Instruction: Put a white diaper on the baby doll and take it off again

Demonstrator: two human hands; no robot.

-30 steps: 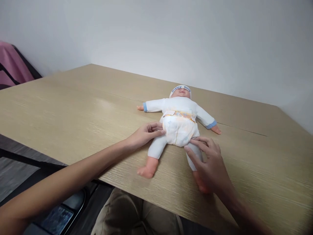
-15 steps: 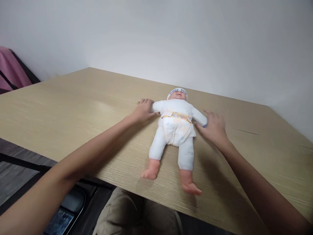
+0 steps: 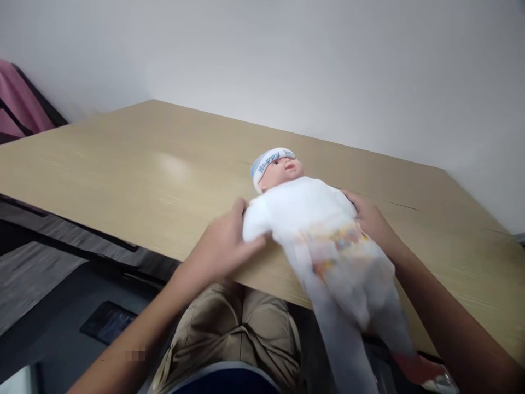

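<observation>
At the tan table [image 3: 156, 164], the white-clothed doll [image 3: 303, 208] wears a patterned diaper [image 3: 353, 273].

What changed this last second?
The doll moved nearer and turned, its legs past the near edge of the table. The left hand moved from the diaper to grip the doll's arm; the right hand moved from a leg to its side. Diaper and hat stay on.

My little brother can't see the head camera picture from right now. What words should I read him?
A person's left hand and right hand hold a baby doll in white clothes and a diaper, its blurred legs reaching past the near edge of a wood-coloured table. The doll's white-and-blue cap reads "Happy".
</observation>
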